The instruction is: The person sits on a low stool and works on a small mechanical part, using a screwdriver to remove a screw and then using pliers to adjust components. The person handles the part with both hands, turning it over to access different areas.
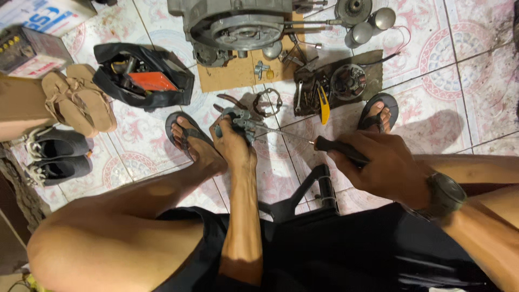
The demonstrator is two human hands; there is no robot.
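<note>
My left hand (233, 143) grips a small grey metal engine part (238, 120) held low between my feet. My right hand (381, 167), with a watch on its wrist, holds the black handle of a screwdriver (338, 148). The thin shaft runs left and its tip sits against the metal part. I am seated on a low black stool (303, 197), knees apart, with a sandalled foot on each side.
An engine case (238, 27) rests on cardboard (232, 75) ahead. Beside it lie a gasket ring (267, 101), pliers, loose tools, a flywheel (347, 81) on a dark mat and metal cups (373, 27). A black tool bag (143, 75), sandals and shoes lie at left.
</note>
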